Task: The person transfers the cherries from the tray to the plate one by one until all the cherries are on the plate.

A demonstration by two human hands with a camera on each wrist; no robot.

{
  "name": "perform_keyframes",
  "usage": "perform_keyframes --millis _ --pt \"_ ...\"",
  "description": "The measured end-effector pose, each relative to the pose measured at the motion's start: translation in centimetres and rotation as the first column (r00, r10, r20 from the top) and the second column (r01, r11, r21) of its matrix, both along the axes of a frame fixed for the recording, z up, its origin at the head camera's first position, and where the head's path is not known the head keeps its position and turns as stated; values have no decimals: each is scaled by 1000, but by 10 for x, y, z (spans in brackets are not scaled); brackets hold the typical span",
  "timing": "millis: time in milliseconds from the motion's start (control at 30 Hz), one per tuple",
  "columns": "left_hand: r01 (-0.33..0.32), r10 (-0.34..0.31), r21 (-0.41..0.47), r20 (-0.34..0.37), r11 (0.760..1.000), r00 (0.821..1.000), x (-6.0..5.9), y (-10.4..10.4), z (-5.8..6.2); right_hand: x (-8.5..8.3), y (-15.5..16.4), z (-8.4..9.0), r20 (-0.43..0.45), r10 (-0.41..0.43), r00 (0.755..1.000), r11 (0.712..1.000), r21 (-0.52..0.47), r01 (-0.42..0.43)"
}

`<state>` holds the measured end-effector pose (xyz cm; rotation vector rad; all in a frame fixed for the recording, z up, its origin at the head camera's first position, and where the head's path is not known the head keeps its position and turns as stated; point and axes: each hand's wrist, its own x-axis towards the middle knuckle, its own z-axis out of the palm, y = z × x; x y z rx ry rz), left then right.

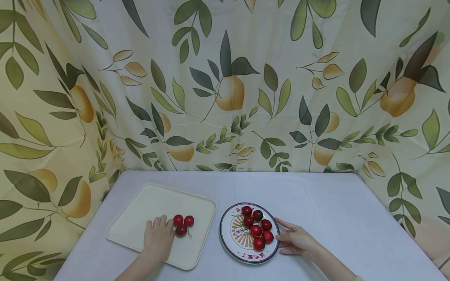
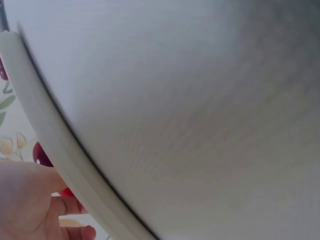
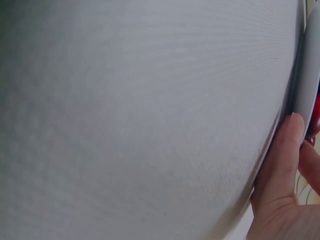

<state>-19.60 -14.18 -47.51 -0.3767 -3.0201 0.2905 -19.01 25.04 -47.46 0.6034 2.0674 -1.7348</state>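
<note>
While wrist views show mostly tablecloth (image 2: 200, 100), head shows cherries (image 1: 183, 223), plate (image 1: 228, 238).

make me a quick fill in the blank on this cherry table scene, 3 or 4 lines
1. The three red cherries lie on the cream square ____, beside the left hand.
2. The right hand touches the rim of the round patterned ____.
3. The cherries beside the right hand number ____.
4. The table is covered by a plain ____ cloth.

Missing words: tray; plate; six; white

Red cherries (image 1: 183, 223) on cream tray (image 1: 140, 207), more on navy-rimmed white plate (image 1: 226, 238) w/ orange centre; leaf-print curtain (image 1: 225, 86).
</note>
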Motion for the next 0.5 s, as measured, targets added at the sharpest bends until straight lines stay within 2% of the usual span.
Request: perform_keyframes --millis 167,500 --pt "2 -2 -4 6 1000 1000 -2 0 -4 0 0 0 -2 5 1000 1000 4 -5" --pt "15 -12 46 -62 999 998 -7 2 -7 1 0 0 -3 5 1000 1000 -2 -6"
